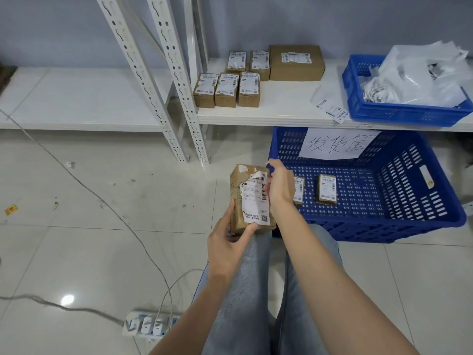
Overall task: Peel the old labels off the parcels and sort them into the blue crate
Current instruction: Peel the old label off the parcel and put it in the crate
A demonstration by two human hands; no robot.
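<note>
We count nine brown parcels in all: one (245,198) between the fingers of our two hands, two (327,188) in the large blue crate (409,213) just right of our fingers, and six (226,89) on the white shelf (281,108) beyond them. There are two blue crates, the smaller one (378,108) on that shelf, and one power strip (148,325) behind our fingers.

Pretty bright, even indoor light, barely any shadows. There's a white glare spot on the glossy floor tiles (67,300) bottom left. Wide-angle lens bends the shelf posts (143,80), and everything's slightly soft overall.
</note>
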